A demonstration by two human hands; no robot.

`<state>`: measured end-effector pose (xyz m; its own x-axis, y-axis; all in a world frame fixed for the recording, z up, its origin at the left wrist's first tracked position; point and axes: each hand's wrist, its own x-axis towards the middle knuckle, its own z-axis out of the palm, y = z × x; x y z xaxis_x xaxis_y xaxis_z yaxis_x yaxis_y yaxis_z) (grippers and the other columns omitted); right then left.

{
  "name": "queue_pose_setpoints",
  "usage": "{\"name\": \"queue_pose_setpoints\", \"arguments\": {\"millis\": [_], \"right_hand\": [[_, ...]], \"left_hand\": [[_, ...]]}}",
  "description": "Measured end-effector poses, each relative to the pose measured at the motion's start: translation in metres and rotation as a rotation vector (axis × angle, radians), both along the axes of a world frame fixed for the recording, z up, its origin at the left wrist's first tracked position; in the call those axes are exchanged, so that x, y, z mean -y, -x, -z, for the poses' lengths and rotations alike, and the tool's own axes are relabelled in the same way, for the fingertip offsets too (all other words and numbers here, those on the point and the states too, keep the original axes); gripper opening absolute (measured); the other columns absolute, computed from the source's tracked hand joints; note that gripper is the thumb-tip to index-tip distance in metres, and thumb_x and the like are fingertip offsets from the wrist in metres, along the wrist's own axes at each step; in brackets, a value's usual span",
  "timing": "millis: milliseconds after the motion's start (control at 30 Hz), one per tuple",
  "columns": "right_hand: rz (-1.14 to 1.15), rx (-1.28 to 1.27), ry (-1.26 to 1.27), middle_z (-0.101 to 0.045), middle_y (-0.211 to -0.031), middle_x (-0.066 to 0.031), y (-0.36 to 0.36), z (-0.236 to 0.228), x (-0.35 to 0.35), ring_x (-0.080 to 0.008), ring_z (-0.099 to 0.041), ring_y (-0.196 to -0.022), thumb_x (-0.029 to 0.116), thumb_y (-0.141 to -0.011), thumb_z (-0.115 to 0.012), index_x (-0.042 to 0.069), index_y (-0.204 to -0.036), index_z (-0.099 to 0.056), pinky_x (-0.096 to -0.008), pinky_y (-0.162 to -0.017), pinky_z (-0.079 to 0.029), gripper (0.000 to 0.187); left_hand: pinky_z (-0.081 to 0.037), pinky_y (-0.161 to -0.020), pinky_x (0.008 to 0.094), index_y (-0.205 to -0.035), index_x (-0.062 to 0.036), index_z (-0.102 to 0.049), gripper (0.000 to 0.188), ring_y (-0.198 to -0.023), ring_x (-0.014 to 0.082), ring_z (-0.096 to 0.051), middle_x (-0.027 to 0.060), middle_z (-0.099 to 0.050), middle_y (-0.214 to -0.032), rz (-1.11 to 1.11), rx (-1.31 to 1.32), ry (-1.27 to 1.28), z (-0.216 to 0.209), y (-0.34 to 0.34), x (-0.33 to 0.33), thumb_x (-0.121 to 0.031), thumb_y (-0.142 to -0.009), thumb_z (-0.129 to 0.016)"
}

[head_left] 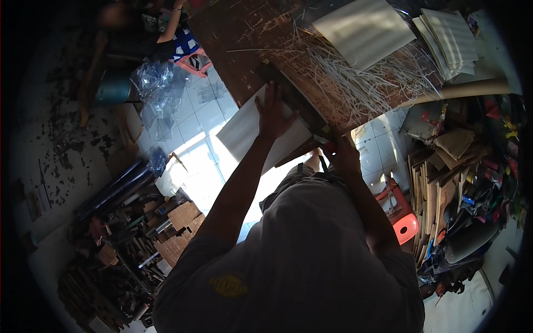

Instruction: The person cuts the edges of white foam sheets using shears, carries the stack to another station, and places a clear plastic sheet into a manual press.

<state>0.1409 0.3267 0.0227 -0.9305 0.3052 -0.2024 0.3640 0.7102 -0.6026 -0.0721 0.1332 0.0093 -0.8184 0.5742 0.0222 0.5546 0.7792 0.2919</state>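
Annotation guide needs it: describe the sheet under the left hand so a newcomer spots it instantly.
Find the big brown worktable at the top. At its near end, beside a long dark bar, a pale rectangular sheet juts past the edge. Unlike the pale sheets near the heap of thin strips, it has the left hand spread on it.

I count one pale rectangular sheet [241,134] under my left fingers [270,95], one dark straight bar [303,105] beside them. Right of my right fingers [337,153]: one red plastic stool [402,215], one tan cylindrical roll [466,90].
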Motion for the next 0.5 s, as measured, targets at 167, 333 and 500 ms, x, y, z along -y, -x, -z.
{"name": "queue_pose_setpoints", "arguments": {"millis": [167, 333, 500], "right_hand": [[0.002, -0.036, -0.035, -0.067, -0.095, -0.0135, 0.000, 0.005, -0.001, -0.0334, -0.072, -0.078, 0.055, -0.086, -0.072, 0.024, -0.157, -0.034, -0.0524, -0.068, -0.054, 0.087], [-0.015, -0.021, -0.060, -0.066, -0.092, -0.0127, 0.001, 0.000, -0.001, -0.0325, -0.071, -0.075, 0.054, -0.087, -0.072, 0.026, -0.158, -0.035, -0.0485, -0.064, -0.055, 0.085], [-0.001, -0.045, -0.037, -0.065, -0.090, -0.0122, 0.000, 0.002, -0.003, -0.0315, -0.070, -0.073, 0.052, -0.086, -0.074, 0.026, -0.157, -0.036, -0.0466, -0.061, -0.055, 0.085]], "left_hand": [[-0.010, -0.119, 0.0713, -0.160, -0.0019, -0.024, 0.105, -0.159, 0.0299, -0.007, 0.0170, -0.008, -0.171, 0.005, -0.026, 0.034, 0.004, 0.002, -0.001, -0.061, -0.086, -0.068], [-0.011, -0.118, 0.0725, -0.161, -0.0023, -0.019, 0.113, -0.159, 0.0324, -0.006, 0.0186, -0.005, -0.171, 0.008, 0.003, 0.089, -0.003, 0.002, -0.003, -0.064, -0.083, -0.070], [-0.007, -0.117, 0.0742, -0.160, 0.0012, -0.019, 0.130, -0.159, 0.0315, -0.003, 0.0209, -0.002, -0.171, -0.002, 0.057, 0.081, -0.012, -0.003, -0.009, -0.077, -0.071, -0.073]]}}
